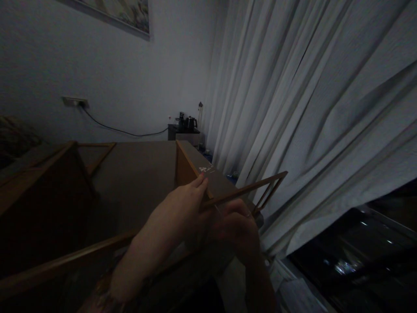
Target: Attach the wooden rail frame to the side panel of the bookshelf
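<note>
In the dim head view, my left hand (182,204) reaches across a wooden furniture frame, fingers closed over the corner where an upright wooden board (187,167) meets a long wooden rail (247,189). Its thumb is hidden. Just right of that joint, below the rail, is my right hand (239,224), with curled fingers and a ring on one of them. A thin pale sliver shows by its fingertips, too blurred to name. Small white pieces (206,168) lie on the brown surface (140,174) beyond the board.
Another wooden panel (42,187) stands at left. Pale curtains (293,108) hang along the right side, above dark glossy panels (352,248). At the back, a black kettle (190,123) sits on a small cabinet (189,137). A black cable (120,130) runs from the wall socket (74,102).
</note>
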`<state>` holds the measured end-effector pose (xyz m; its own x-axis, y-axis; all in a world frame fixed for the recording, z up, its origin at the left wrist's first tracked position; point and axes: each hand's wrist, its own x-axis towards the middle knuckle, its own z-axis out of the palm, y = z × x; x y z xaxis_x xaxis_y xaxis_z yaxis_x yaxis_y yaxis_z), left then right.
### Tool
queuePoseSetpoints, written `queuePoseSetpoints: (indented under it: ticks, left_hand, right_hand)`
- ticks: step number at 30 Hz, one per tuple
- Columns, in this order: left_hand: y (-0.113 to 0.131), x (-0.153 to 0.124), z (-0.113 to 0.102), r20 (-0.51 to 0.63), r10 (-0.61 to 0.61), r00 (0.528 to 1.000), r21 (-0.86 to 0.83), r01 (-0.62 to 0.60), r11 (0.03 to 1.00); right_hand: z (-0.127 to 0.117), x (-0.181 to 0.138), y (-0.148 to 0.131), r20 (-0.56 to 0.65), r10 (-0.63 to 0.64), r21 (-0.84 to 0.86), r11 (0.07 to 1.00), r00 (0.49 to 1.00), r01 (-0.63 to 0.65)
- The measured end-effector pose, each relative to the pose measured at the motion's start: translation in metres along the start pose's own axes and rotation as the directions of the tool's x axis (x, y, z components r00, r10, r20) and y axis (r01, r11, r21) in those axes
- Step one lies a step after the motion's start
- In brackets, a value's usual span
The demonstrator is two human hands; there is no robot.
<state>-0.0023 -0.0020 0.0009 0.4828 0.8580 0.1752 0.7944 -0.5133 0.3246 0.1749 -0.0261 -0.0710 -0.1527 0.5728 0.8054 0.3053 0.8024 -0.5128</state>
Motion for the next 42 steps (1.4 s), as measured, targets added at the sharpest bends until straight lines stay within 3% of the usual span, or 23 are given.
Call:
queuePoseSetpoints:
  ticks: [6, 9, 12, 18, 23, 30, 37, 42]
  left_hand:
    - [0.0, 0.0, 0.001, 0.002, -0.005, 1.0, 0.003, 0.005, 1.0]
    - [0.0, 0.0, -0.001, 0.006, -0.006, 1.0, 0.015, 0.006, 1.0]
    - [0.001, -0.001, -0.001, 0.005, -0.003, 1.0, 0.001, 0.003, 1.0]
    - [0.003, -0.003, -0.002, 0.002, -0.006, 1.0, -0.022, 0.006, 1.0]
    - [0.001, -0.002, 0.0, -0.01, -0.012, 1.0, -0.011, 0.012, 1.0]
    - [0.0, -0.001, 0.0, -0.009, -0.008, 1.0, 0.002, 0.008, 1.0]
    - [0.0, -0.001, 0.001, -0.021, -0.005, 1.0, 0.016, 0.005, 1.0]
    - [0.0, -0.001, 0.001, -0.018, -0.003, 1.0, 0.018, 0.003, 1.0]
  right_hand:
    - [0.016, -0.001, -0.007, -0.154, 0.033, -0.108, 0.993, 0.987, -0.05]
    - [0.023, -0.007, -0.005, -0.225, 0.1, -0.054, 0.992, 0.969, -0.115]
    - [0.026, -0.014, -0.002, -0.252, 0.093, 0.032, 0.996, 0.963, -0.088]
    - [0.019, -0.02, 0.005, -0.182, -0.03, 0.025, 0.999, 0.983, 0.035]
    - [0.009, -0.019, 0.003, -0.105, -0.091, -0.148, 0.986, 0.99, 0.075]
    - [0.013, -0.021, -0.001, -0.217, -0.295, -0.542, 0.829, 0.931, 0.136]
    - [0.024, -0.021, -0.001, -0.241, -0.385, -0.539, 0.817, 0.891, 0.208]
    - [0.021, -0.014, -0.01, -0.198, -0.306, -0.448, 0.873, 0.931, 0.192]
